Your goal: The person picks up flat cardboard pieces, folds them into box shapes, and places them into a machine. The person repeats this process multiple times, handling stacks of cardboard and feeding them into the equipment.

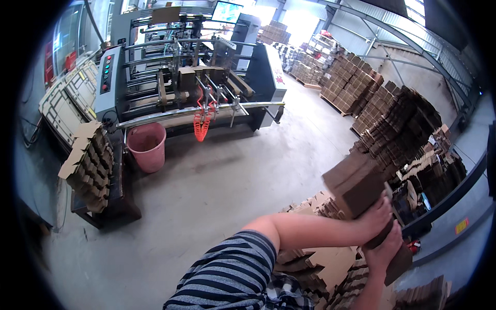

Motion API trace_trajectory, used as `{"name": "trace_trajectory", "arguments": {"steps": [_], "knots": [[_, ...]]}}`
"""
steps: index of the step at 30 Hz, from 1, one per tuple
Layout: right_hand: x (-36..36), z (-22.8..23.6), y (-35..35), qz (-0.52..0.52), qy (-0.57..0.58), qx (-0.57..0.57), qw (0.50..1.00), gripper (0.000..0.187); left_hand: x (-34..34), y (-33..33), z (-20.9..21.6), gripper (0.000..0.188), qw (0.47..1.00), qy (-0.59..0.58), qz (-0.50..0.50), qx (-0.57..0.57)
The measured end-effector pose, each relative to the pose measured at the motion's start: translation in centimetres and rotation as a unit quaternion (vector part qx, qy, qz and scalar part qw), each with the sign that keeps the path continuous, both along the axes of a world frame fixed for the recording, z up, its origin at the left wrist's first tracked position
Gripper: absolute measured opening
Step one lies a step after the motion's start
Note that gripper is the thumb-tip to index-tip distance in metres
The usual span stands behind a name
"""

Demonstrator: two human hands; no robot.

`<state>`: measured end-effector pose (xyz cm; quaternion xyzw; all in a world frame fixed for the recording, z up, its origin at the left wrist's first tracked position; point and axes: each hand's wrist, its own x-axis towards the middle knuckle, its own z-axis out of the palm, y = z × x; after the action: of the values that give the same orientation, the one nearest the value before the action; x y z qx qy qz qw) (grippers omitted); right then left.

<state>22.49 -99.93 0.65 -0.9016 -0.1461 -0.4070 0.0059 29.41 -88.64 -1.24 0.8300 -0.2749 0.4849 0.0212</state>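
The left hand (376,218) and right hand (383,252) are grasping a brown cardboard bundle (361,194), which is jutting far and left beyond them. A dark metal bar (447,201) is running near its right side; concrete floor (243,186) is stretching left toward the roller machine (266,77).

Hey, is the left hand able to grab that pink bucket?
Probably not: the left hand is holding brown cardboard at the right, and the pink bucket stands far off left, seemingly beyond reach.
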Motion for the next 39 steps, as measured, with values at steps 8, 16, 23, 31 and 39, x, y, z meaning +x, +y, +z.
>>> {"name": "trace_trajectory", "arguments": {"steps": [8, 16, 23, 31, 39], "knots": [[1.0, 3.7, 3.7, 0.187, -0.107, 0.366, 0.905, 0.077, -9.1, 1.6, 5.1, 0.042, 0.980, -0.184, -0.057, 0.049], [12.8, 0.7, 16.9, 0.419, 0.108, 0.797, 0.422, 0.064, -10.7, 32.1, -1.5, 0.057, 0.963, 0.127, -0.235, -0.037], [17.5, -5.6, 38.5, 0.407, 0.234, 0.845, 0.255, 0.065, -15.0, 58.0, -11.5, 0.077, 0.901, 0.347, 0.130, -0.226], [23.4, -11.8, 58.1, 0.318, 0.403, 0.837, 0.188, 0.053, -19.9, 71.9, -18.0, 0.078, 0.767, 0.386, 0.275, -0.432], [33.6, -11.7, 76.5, 0.292, 0.483, 0.818, 0.111, 0.052, -15.2, 79.6, -19.4, 0.079, 0.719, 0.347, 0.308, -0.518]]}}
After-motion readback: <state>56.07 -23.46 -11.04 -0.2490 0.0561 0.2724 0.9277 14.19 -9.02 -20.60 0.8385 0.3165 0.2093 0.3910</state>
